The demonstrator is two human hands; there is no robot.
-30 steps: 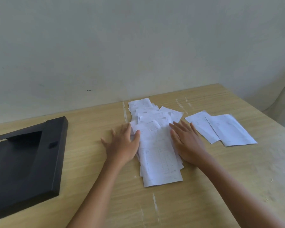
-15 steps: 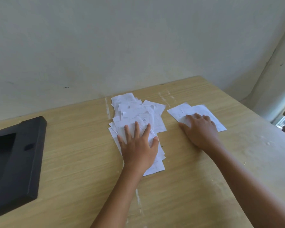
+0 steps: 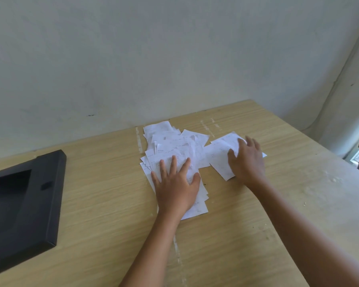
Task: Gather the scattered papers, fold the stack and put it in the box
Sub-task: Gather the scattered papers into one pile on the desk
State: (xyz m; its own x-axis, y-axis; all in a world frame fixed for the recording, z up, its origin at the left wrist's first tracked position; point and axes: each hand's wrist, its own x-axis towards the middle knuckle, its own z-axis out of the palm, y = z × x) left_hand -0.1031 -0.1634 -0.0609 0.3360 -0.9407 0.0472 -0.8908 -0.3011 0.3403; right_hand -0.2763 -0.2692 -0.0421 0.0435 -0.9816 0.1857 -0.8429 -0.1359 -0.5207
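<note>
A loose pile of white printed papers (image 3: pixel 170 143) lies on the wooden table (image 3: pixel 91 204) near the wall. My left hand (image 3: pixel 175 185) rests flat on the pile's near part, fingers spread. To the right, a couple of separate sheets (image 3: pixel 218 158) lie beside the pile, their left edge touching it. My right hand (image 3: pixel 247 160) presses on these sheets with fingers bent, and the top sheet's far corner curls up over the fingertips. An open black box (image 3: pixel 23 204) sits at the table's left side, well apart from both hands.
A pale wall (image 3: pixel 153 59) runs along the table's far edge. The table's right edge (image 3: pixel 340 162) slants toward me, with a doorway and a light pillar beyond it. Bare wood lies between the box and the pile.
My left hand moved from beside the pile onto its top. My right hand left the pile, reached the separate sheets on the right and slid them left toward the pile.
</note>
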